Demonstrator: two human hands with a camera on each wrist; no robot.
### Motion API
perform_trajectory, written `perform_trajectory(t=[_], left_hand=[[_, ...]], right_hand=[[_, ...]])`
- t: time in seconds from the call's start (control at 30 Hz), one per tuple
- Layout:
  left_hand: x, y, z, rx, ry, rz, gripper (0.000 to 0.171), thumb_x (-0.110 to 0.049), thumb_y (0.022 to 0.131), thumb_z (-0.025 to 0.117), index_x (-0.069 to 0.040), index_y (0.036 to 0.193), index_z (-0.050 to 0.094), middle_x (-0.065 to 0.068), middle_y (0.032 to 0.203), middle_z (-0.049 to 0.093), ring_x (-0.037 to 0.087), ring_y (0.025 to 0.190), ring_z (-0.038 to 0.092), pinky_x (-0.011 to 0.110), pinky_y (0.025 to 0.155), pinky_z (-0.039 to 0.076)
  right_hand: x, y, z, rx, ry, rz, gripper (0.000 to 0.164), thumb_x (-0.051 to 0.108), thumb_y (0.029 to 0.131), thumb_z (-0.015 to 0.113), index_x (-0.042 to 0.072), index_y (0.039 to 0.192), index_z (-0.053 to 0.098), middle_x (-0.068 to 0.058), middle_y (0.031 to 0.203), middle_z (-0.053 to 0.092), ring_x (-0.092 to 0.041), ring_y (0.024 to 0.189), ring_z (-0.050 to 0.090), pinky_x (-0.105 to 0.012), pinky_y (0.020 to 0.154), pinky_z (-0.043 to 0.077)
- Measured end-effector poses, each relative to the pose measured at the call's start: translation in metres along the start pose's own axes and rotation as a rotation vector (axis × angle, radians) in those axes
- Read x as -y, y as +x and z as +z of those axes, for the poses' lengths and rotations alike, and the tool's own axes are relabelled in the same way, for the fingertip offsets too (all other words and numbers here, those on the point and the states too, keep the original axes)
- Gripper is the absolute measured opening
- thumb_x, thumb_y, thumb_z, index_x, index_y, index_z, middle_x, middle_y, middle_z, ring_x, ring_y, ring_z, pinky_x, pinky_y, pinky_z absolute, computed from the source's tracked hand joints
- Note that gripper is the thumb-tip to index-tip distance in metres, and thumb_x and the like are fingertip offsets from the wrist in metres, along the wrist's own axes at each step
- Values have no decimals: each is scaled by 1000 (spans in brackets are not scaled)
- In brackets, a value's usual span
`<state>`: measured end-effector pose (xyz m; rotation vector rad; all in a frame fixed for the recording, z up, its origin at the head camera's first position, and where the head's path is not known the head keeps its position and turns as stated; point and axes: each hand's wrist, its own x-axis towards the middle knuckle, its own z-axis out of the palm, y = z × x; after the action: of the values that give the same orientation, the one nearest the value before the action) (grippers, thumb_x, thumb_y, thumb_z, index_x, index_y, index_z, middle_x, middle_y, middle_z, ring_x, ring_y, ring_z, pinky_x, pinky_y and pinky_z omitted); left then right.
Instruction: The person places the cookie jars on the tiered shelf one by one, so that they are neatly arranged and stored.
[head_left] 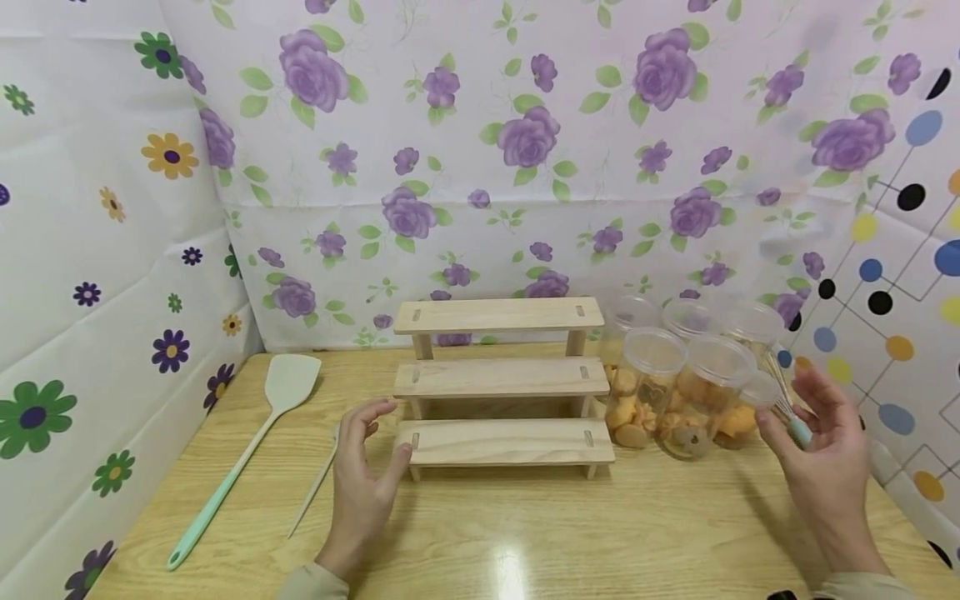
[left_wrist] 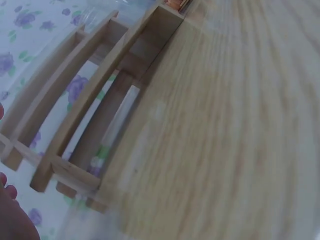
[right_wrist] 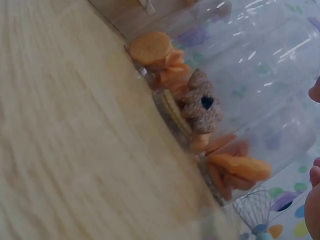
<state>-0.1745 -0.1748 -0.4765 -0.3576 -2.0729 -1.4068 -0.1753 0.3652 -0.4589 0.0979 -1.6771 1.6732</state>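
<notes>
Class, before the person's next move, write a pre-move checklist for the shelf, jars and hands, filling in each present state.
1. Wooden shelf standing upright: ok.
2. Jars standing upright: ok, grouped at the shelf's right end.
3. Right hand gripping a jar: not ok, fingers open beside the nearest one.
4. Left hand touching the shelf: cannot tell.
5. Whisk free of the right hand: cannot tell, they overlap in the head view.

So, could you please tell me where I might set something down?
The table is bare before the rack, between left hand and right hand, and between spatula and stick. Right of the rack, jars crowd it.
</notes>
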Motion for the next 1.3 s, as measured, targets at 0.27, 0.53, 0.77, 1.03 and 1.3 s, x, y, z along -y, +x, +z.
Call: perform_trajectory(t=[0.27, 0.53, 0.77, 1.03, 1.3], left_hand=[[17, -4, -7, 85, -165, -227, 46, 6, 102, 72, 5, 146, 59, 17, 151, 58, 31, 135, 58, 23, 113, 50], [25, -2, -14, 189, -224, -366, 28, 0, 105, 74, 2, 133, 71, 19, 138, 68, 20, 116, 68, 18, 97, 57], [30, 0, -14, 195, -203, -399, 25, -5, 105, 78, -2, 129, 76, 17, 132, 71, 18, 115, 69, 20, 97, 58], [32, 1, -17, 218, -222, -438, 30, -10, 105, 79, -5, 135, 77, 14, 137, 70, 16, 117, 67, 21, 99, 56], [31, 1, -16, 213, -221, -434, 30, -8, 104, 79, -4, 134, 77, 15, 137, 71, 16, 115, 68, 21, 98, 57]], right_hand=[[-13, -5, -1, -50, 133, 164, 81, -34, 85, 72, -4, 158, 53, -10, 154, 61, -21, 141, 57, -17, 112, 50], [-27, -9, -6, -12, 20, 211, 78, -25, 90, 77, -1, 160, 53, -1, 146, 65, -10, 131, 63, -12, 107, 50], [-39, -10, -10, 88, -59, 206, 72, -15, 94, 81, 2, 160, 56, 6, 139, 70, -6, 127, 66, -10, 102, 52], [-46, -12, -11, 132, -215, 184, 61, -10, 95, 83, 4, 151, 63, 6, 130, 71, -1, 121, 67, -10, 98, 54], [-50, -10, -11, 141, -409, 174, 61, -3, 95, 86, 4, 152, 64, 12, 129, 71, 5, 119, 66, -8, 98, 53]])
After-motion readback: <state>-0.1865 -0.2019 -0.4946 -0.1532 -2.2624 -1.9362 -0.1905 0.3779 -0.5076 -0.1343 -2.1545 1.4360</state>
